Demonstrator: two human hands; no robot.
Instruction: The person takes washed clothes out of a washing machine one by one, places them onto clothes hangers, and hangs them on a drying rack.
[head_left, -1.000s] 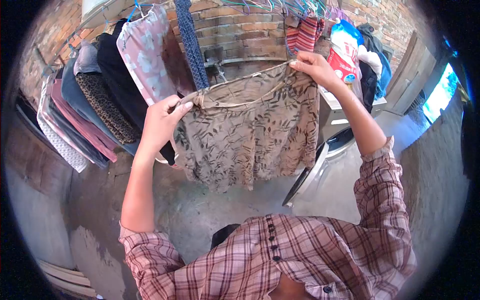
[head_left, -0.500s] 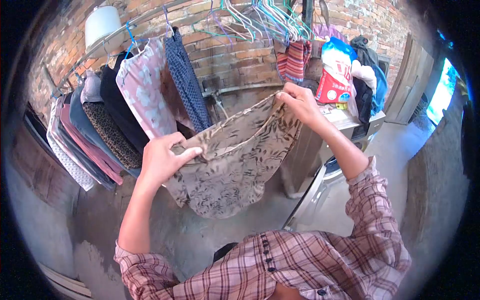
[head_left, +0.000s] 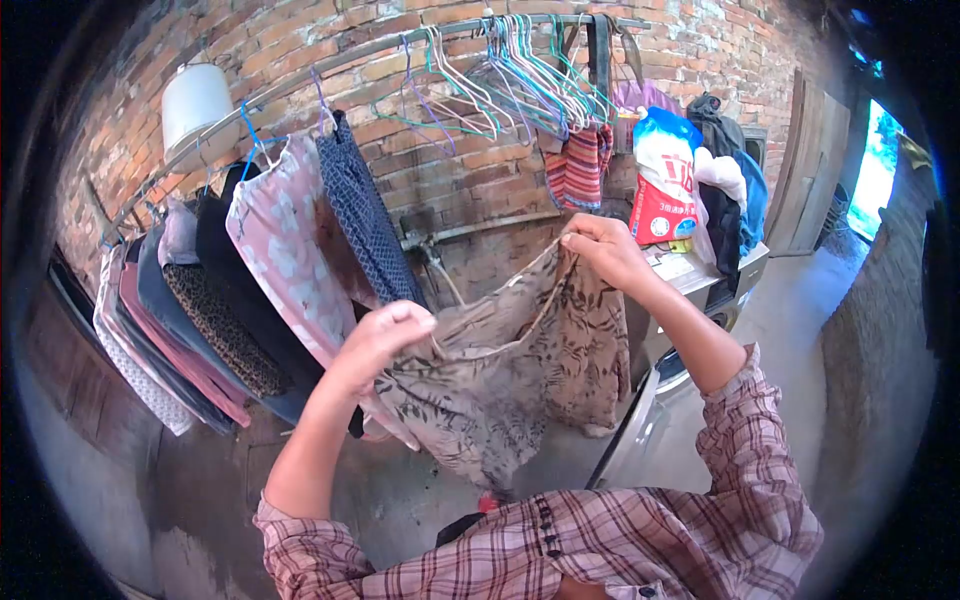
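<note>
Light and limp by its look, the leaf-print garment (head_left: 455,415) hung in mid-air, best held at both ends of its waistband (head_left: 492,352), where the right hand (head_left: 607,252) pinched one; the left hand's (head_left: 375,345) grip I could not tell.

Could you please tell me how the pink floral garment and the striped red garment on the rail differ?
The pink floral garment has pale blossoms, while the striped red garment has bands. The floral one looks larger and hangs lower; the striped one looks small and short. The floral one hangs left of the empty hangers, the striped one beneath them. Both hang before the brick wall.
</note>
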